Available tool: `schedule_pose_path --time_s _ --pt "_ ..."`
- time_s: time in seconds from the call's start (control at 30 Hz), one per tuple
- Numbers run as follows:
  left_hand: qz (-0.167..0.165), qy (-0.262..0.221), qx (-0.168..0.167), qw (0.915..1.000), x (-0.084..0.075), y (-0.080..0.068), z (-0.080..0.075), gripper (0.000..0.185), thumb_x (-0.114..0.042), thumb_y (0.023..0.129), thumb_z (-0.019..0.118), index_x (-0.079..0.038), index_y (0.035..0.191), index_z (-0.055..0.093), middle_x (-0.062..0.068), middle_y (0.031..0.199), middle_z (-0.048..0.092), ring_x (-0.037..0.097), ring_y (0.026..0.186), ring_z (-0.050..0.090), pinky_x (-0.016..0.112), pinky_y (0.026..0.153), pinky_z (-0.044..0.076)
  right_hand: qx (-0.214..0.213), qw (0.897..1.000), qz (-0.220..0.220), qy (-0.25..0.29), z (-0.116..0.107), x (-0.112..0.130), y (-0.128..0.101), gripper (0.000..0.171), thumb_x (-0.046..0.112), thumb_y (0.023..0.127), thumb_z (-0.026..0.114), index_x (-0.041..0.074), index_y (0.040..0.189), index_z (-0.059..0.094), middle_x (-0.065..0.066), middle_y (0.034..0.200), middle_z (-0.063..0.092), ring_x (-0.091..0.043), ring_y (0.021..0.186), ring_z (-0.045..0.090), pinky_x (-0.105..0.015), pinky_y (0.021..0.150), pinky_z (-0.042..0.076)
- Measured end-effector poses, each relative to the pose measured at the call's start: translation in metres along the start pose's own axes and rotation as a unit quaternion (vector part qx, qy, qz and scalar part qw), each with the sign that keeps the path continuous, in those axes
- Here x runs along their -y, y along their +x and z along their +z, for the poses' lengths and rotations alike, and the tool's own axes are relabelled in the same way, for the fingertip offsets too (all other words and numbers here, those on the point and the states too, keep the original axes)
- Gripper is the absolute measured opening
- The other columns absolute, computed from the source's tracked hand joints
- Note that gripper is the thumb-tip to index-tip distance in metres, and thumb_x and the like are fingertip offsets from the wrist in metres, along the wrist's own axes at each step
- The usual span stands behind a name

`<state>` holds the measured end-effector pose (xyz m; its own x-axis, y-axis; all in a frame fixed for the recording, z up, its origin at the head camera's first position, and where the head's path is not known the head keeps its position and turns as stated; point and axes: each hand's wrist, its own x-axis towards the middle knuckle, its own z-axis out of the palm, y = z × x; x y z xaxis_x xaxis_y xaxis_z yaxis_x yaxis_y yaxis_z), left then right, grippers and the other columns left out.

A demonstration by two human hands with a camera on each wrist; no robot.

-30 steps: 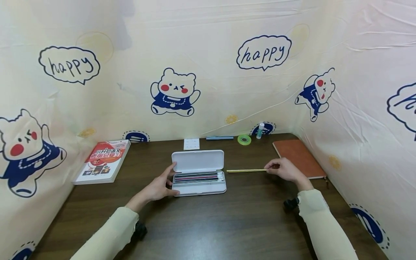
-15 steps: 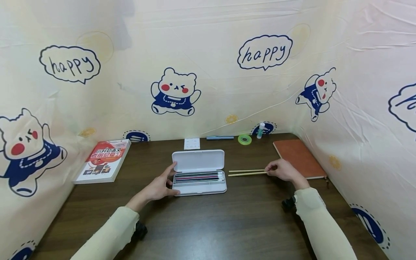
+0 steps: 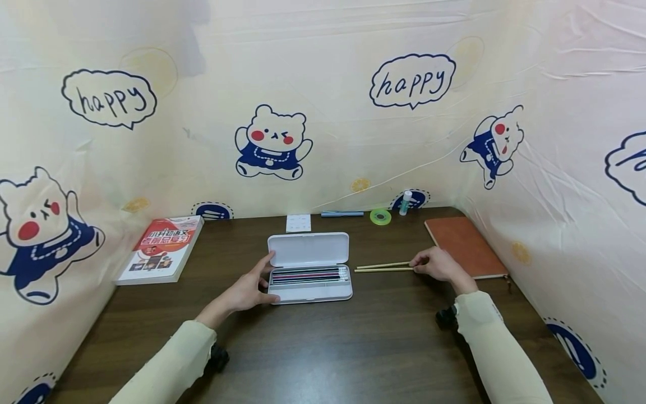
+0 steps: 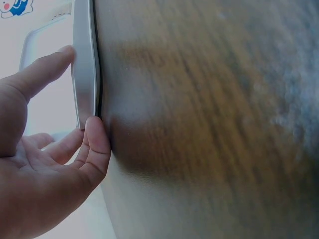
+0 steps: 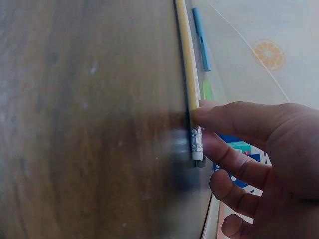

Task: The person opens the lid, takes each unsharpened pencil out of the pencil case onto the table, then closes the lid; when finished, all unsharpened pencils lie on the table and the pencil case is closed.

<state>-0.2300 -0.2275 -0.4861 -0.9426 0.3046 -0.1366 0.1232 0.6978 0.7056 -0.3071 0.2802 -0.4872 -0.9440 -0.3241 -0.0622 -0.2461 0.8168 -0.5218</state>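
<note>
An open white pencil case (image 3: 310, 292) lies on the table with its lid raised toward the back. Several dark pencils and a reddish one (image 3: 308, 275) fill its rear compartment, and the front one shows bare. My left hand (image 3: 247, 289) holds the case by its left end, thumb at the front corner, fingers along the side. In the left wrist view the thumb and little finger touch the case's edge (image 4: 85, 64). To the right of the case, my right hand (image 3: 436, 264) pinches two yellow pencils (image 3: 381, 268) near their eraser ends, their other ends pointing at the case.
Behind the right hand lies a brown notebook (image 3: 466, 247). A thick book (image 3: 161, 249) sits at the left. Along the back are a white card (image 3: 298, 223), a blue pen (image 3: 342, 214), a green tape roll (image 3: 380, 217) and a glue stick (image 3: 405, 203).
One yellow pencil showed first at the right hand, then two spread apart. Now the two are closer together, and the right hand has shifted slightly left. The left hand stays on the case.
</note>
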Motion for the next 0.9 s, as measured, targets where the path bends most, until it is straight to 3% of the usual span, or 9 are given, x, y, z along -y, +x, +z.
schedule_pose_path --time_s 0.43,0.63,0.9 --pt "-0.008 -0.005 0.005 0.9999 -0.001 0.001 0.000 0.114 -0.024 0.080 0.085 -0.022 0.161 0.005 0.022 0.149 0.048 0.022 0.103 0.058 0.039 0.087 0.049 0.005 0.998 -0.036 0.043 -0.001 0.023 0.002 0.013 0.018 0.091 0.072 0.013 0.102 0.077 -0.002 0.098 0.075 -0.016 0.087 0.063 -0.035 0.080 0.050" --pt "-0.008 -0.004 0.004 1.0000 0.000 0.001 0.000 0.115 -0.025 0.079 0.086 -0.022 0.161 0.006 0.022 0.149 0.047 0.023 0.104 0.058 0.042 0.089 0.049 0.008 0.996 -0.070 0.054 0.003 0.046 0.004 0.020 0.018 0.092 0.071 0.008 0.109 0.075 -0.002 0.100 0.074 -0.015 0.090 0.063 -0.036 0.083 0.051" --pt "-0.005 -0.003 0.002 1.0000 0.000 0.000 0.000 0.114 -0.025 0.079 0.086 -0.022 0.161 0.006 0.023 0.148 0.048 0.023 0.103 0.059 0.042 0.089 0.049 0.027 0.995 -0.074 0.058 0.021 0.084 0.012 0.021 0.020 0.092 0.071 0.010 0.111 0.074 0.001 0.097 0.072 -0.014 0.088 0.060 -0.035 0.082 0.050"
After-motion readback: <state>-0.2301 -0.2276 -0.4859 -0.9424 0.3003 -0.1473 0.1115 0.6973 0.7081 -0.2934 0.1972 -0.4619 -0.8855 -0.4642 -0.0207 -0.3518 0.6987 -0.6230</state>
